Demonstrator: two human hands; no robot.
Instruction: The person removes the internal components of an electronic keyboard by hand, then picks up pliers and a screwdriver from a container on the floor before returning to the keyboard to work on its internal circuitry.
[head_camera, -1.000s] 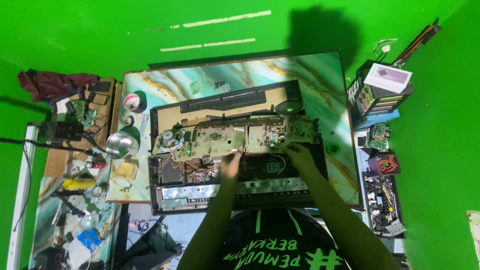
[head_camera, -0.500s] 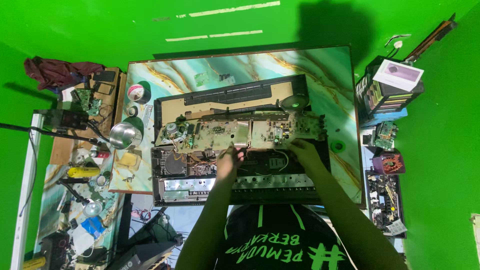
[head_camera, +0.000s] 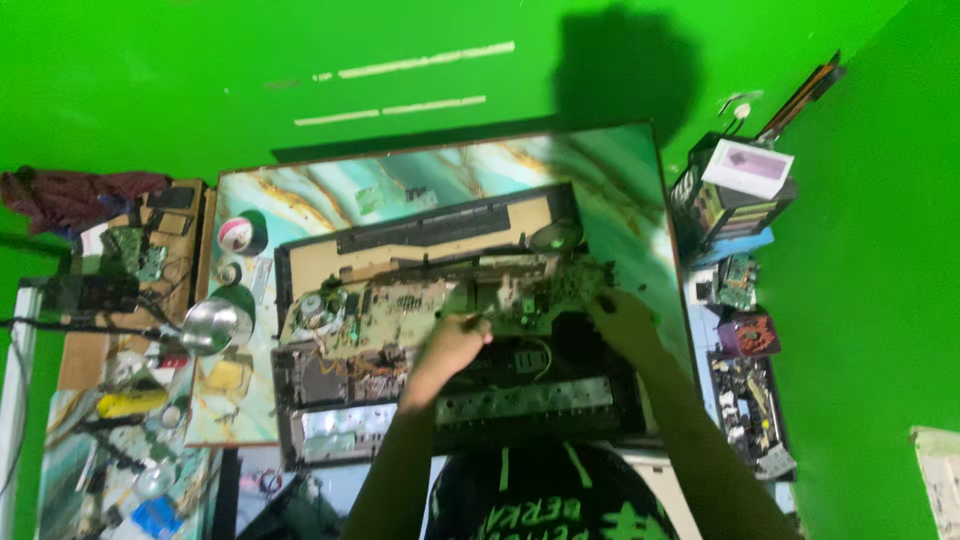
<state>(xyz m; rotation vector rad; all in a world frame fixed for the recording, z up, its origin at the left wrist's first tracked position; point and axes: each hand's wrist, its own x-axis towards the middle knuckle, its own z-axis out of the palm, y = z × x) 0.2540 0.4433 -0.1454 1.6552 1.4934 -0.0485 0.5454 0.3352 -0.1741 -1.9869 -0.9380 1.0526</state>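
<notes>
Head view only. The tan circuit board (head_camera: 440, 300) is seen lifted and tilted over the open black chassis (head_camera: 460, 400), further raised than a second ago. The left hand (head_camera: 452, 345) is closed on a thin tool at the board's front edge. The right hand (head_camera: 622, 318) is curled on the board's right end. A metal bowl (head_camera: 212, 325) lies left of the chassis.

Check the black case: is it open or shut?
Open. The black case has no lid on, and the circuit board lies bare.
</notes>
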